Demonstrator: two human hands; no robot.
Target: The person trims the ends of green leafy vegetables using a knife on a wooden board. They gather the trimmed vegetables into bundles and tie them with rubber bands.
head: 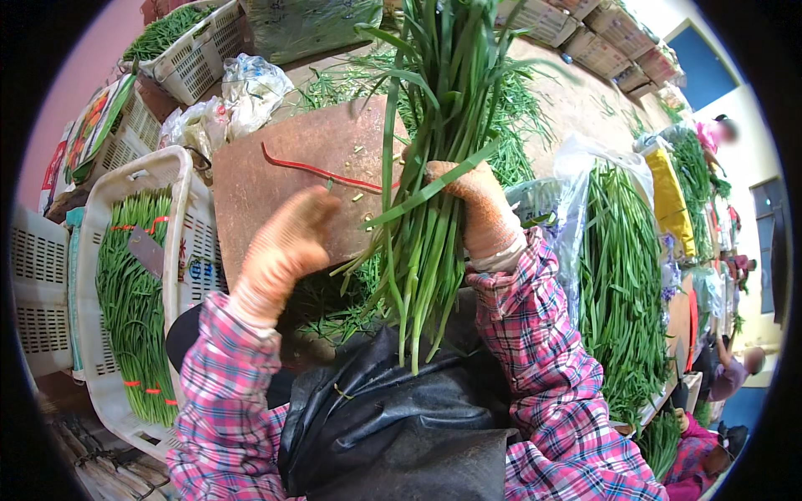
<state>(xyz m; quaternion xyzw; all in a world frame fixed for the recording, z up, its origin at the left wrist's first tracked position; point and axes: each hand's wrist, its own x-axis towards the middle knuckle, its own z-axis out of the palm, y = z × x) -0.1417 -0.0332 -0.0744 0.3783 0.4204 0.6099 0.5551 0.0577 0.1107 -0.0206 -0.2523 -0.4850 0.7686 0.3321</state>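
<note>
My right hand point(467, 191), in an orange knit glove, grips a thick bunch of long green garlic chives point(445, 113). The leaves point away from me and the pale stem ends hang down over my black apron point(401, 401). One loose leaf lies across the bunch and the hand. My left hand point(285, 244), gloved alike and blurred by motion, is apart from the bunch on its left, over the near part of a brown board point(301, 138); its thumb and fingers look apart. A red tie strip point(313, 168) lies on the board, its right end running behind the chives.
At left, a white plastic crate point(178, 206) holds tied chive bundles point(135, 313). Plastic bags point(250, 87) sit beyond it. Leaf trimmings point(514, 125) litter the floor. Close on my right stands a large heap of chives point(620, 294) in clear plastic. Several people are farther right.
</note>
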